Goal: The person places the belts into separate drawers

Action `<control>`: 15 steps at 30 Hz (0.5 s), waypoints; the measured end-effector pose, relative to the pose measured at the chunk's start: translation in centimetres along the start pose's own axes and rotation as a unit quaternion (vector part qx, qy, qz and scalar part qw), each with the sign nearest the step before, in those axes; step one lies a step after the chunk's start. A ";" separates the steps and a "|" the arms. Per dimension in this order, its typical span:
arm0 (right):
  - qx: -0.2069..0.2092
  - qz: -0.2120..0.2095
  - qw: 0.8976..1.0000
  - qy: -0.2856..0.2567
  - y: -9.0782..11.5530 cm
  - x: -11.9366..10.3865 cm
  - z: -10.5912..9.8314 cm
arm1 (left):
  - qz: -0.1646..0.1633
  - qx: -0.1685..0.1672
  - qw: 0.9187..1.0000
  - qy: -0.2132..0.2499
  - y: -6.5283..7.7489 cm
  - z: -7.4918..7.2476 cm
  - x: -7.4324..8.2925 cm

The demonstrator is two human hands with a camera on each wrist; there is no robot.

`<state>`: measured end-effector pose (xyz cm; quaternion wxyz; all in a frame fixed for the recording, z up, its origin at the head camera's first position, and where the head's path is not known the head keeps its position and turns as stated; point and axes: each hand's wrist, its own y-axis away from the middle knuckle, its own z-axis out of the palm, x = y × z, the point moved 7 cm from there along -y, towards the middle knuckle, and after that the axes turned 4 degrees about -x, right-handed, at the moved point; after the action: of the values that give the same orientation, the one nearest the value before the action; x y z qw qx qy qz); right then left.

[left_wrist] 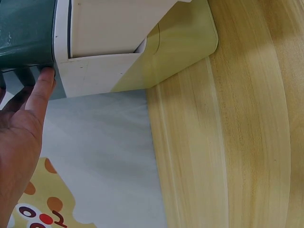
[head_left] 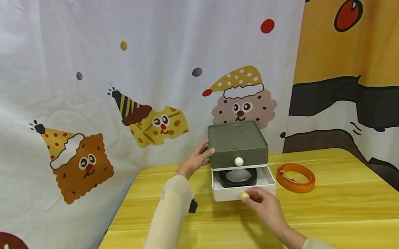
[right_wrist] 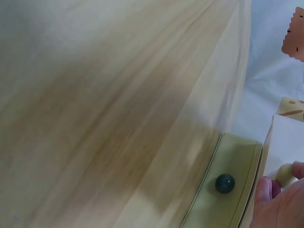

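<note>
Wooden tabletop, drawers against left hand, knob in right hand

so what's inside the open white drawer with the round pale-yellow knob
A coiled black strap lies in the front of the white drawer. The rear is covered by the grey-green, boxy upper section, so anything there cannot be seen.
</note>
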<state>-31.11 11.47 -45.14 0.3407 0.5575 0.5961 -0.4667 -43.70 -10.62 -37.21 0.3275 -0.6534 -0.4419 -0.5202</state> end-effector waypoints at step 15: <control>0.000 -0.005 1.000 0.016 -1.0 0.1 0.3 | 0.003 -0.008 1.000 0.006 -0.2 0.0 -0.1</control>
<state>-32.18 11.31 -45.18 0.3290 0.5613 0.6046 -0.4595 -43.93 -10.58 -37.34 0.3260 -0.6543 -0.4340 -0.5265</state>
